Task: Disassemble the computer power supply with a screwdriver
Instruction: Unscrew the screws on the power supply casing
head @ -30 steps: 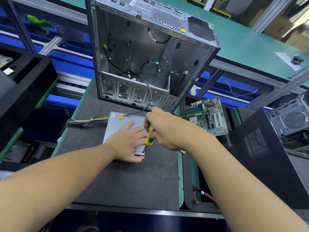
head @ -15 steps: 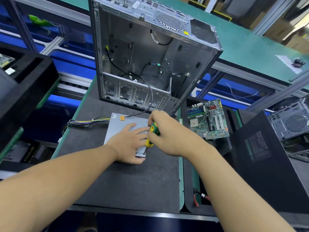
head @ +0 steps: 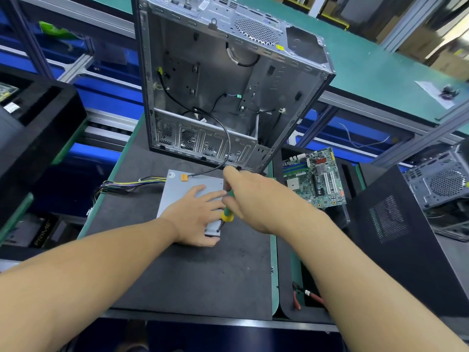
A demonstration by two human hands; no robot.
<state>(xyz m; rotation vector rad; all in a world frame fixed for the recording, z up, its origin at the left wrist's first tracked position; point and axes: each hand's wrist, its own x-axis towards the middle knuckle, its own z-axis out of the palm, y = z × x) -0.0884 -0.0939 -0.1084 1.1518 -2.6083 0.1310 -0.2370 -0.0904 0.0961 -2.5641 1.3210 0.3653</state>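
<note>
A: Where is the supply (head: 177, 191)?

B: It lies flat on the dark mat (head: 193, 280), in front of the open case (head: 218, 80). Its wires (head: 127, 185) run off to the left, over the edge of the mat.

A: Is that a danger?

B: I think so. If the box turns, the wires can drag or catch on that edge.

A: And the left hand (head: 195, 219)?

B: It presses flat on the top, fingers straight and spread. The fingertips are just beside the screwdriver (head: 226, 213). If the tip jumps out of the screw, it can hit them.

A: What would make it jump?

B: The shaft is tilted at the near right corner, not upright. With too little push the tip may slip and spoil the screw head. The screw itself I cannot see.

A: The right hand (head: 256, 199)?

B: Curled round the green and yellow handle. A freed screw may also roll to the right, toward the board (head: 314, 176).
</note>
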